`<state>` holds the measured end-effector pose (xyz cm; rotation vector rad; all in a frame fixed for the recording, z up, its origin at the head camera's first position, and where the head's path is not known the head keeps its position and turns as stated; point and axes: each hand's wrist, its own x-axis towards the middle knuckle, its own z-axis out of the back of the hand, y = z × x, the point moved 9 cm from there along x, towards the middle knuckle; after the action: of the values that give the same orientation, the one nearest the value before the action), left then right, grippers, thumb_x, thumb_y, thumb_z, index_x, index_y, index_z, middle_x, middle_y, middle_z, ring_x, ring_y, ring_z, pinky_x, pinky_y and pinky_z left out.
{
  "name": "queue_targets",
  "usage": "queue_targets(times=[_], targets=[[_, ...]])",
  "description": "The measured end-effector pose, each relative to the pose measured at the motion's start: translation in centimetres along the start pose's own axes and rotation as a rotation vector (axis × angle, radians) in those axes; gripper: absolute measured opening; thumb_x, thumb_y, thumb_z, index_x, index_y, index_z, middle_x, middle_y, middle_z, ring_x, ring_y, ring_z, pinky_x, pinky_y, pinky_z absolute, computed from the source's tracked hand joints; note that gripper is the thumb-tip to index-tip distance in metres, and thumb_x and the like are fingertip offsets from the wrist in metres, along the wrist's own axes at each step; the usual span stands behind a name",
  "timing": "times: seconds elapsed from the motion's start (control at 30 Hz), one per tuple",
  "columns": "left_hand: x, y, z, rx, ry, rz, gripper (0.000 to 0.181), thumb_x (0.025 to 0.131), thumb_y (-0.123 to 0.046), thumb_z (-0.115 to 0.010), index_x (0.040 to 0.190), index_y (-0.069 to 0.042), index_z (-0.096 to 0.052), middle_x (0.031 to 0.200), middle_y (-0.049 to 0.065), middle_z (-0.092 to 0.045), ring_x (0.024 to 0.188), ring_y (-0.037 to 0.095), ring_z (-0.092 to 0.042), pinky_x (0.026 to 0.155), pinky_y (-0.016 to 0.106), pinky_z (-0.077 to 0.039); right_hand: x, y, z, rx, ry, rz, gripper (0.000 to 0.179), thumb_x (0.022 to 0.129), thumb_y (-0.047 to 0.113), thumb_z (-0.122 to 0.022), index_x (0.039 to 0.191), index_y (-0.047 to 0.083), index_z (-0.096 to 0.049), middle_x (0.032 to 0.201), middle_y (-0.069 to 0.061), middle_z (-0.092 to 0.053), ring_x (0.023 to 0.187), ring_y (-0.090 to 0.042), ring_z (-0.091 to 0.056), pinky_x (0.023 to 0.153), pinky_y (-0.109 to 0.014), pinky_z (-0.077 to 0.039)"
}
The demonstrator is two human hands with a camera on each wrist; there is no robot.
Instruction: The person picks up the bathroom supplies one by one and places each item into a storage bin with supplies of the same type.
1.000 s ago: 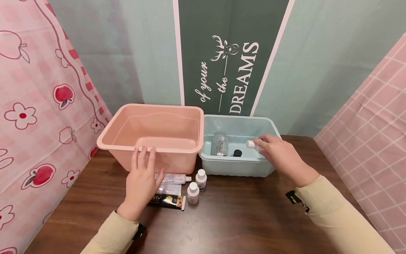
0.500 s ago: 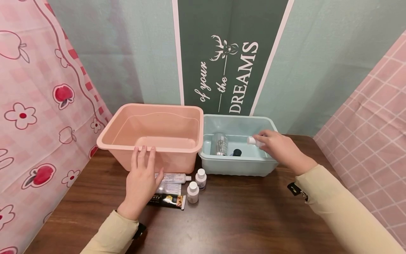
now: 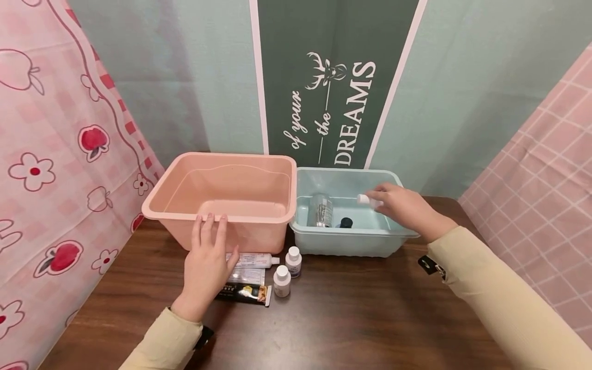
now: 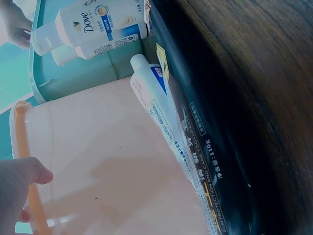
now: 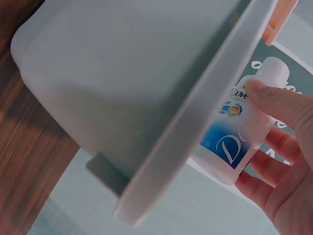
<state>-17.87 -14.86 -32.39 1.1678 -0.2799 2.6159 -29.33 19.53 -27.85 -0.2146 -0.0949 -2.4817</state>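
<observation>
My right hand grips a small white Dove bottle, held tilted over the pale blue bin; its cap points left in the head view. Thumb on one side and fingers on the other hold it in the right wrist view. My left hand rests on the front of the pink bin, its straight fingers reaching the rim. Close to that hand lie a white tube and a black toothpaste tube, partly hidden by it.
Two small white-capped bottles stand upright before the bins on the brown table. Inside the blue bin lie a clear bottle and a black-capped item. Patterned cloths hang at the back and both sides.
My right hand has moved slightly up, and the bottle has shifted a little left and up since half a second ago. My left hand stays on the pink bin.
</observation>
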Motion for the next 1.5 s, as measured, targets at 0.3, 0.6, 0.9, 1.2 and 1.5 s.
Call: queue_targets(times=[0.3,0.6,0.9,1.2,1.5], targets=[[0.1,0.0,0.0,0.004,0.014,-0.016,0.069,0.071,-0.023,-0.069,0.131,0.003,-0.046,0.125,0.031,-0.042,0.123,0.05,-0.034,0.059,0.055,-0.052,0.6,0.0,0.0,0.011,0.041,-0.01,0.044,0.078,0.004,-0.071,0.121,0.006,-0.062,0.107,-0.013,-0.058,0.087,-0.028,-0.061,0.069,-0.045,-0.05],[0.1,0.4,0.4,0.001,-0.005,0.011,0.069,0.07,-0.021,-0.072,0.129,0.003,-0.047,0.126,0.031,-0.042,0.123,0.05,-0.034,0.056,0.055,-0.051,2.4,-0.4,0.3,0.03,0.097,-0.042,0.043,0.082,0.005,-0.067,0.124,0.006,-0.06,0.112,-0.016,-0.057,0.091,-0.029,-0.059,0.074,-0.048,-0.049],[0.4,0.1,0.3,0.001,-0.008,-0.004,0.068,0.07,-0.02,-0.072,0.129,0.003,-0.048,0.125,0.031,-0.043,0.122,0.05,-0.035,0.061,0.055,-0.052,2.7,-0.9,0.3,0.047,0.119,-0.055,0.043,0.083,0.005,-0.066,0.126,0.005,-0.058,0.116,-0.018,-0.056,0.093,-0.032,-0.059,0.076,-0.05,-0.048],[0.1,0.1,0.1,-0.005,-0.002,0.0,0.065,0.072,-0.021,-0.07,0.129,0.003,-0.048,0.125,0.031,-0.043,0.122,0.05,-0.034,0.061,0.055,-0.051,3.2,-0.9,0.3,0.045,0.118,-0.033,0.043,0.082,0.004,-0.067,0.124,0.003,-0.059,0.114,-0.019,-0.056,0.096,-0.034,-0.059,0.078,-0.05,-0.048],[0.1,0.2,0.1,-0.012,-0.008,0.004,0.066,0.071,-0.021,-0.07,0.129,0.003,-0.048,0.125,0.031,-0.043,0.123,0.05,-0.034,0.059,0.056,-0.051,3.6,-1.1,0.8,0.032,0.095,0.003,0.04,0.082,0.002,-0.066,0.121,0.002,-0.061,0.109,-0.019,-0.058,0.09,-0.033,-0.059,0.076,-0.05,-0.048]])
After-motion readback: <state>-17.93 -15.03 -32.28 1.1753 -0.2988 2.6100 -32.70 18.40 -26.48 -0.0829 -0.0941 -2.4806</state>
